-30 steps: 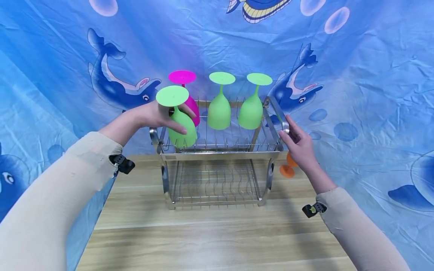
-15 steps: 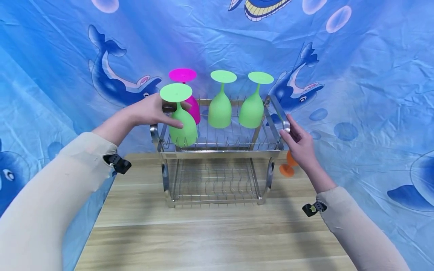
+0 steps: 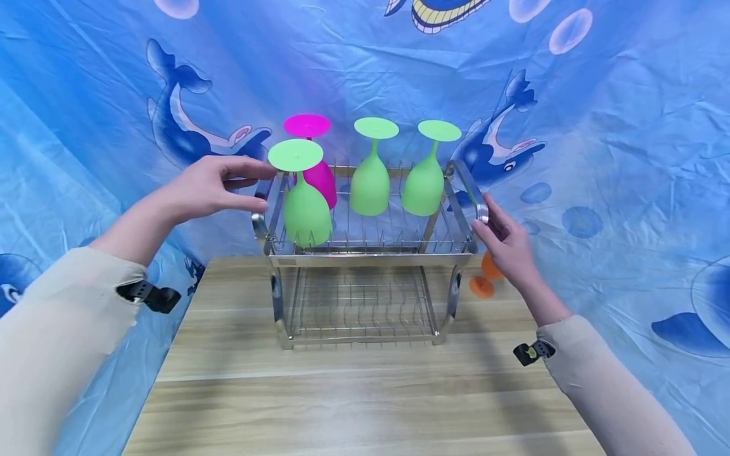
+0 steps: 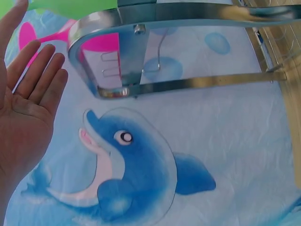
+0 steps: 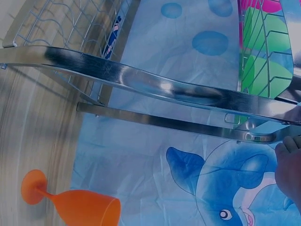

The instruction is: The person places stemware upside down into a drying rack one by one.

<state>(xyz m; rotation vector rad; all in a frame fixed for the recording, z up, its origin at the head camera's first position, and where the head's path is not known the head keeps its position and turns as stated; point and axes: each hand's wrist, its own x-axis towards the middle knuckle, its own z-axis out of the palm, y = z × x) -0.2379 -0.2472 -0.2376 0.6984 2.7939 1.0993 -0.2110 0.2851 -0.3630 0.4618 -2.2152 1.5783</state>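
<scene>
Four wine goblets stand upside down on the upper tier of a two-tier metal dish rack (image 3: 371, 259). A green goblet (image 3: 308, 215) is at the front left, with a pink goblet (image 3: 322, 180) behind it. Two more, a middle green goblet (image 3: 369, 187) and a right green goblet (image 3: 423, 189), stand along the back. My left hand (image 3: 213, 190) is just left of the front goblet, empty, fingers and thumb spread apart; the left wrist view shows its bare palm (image 4: 28, 117). My right hand (image 3: 507, 244) grips the rack's right side rail (image 3: 472, 193) between thumb and fingers.
An orange goblet (image 5: 84, 205) lies on its side on the wooden table (image 3: 353, 399), right of the rack. The lower wire tier (image 3: 365, 310) sits close above the tabletop. A blue dolphin-print curtain (image 3: 616, 158) hangs behind and at both sides.
My left hand has let go of the front green goblet and drawn back to the left. The goblet stays upside down on the rack. My right hand keeps its place on the rail.
</scene>
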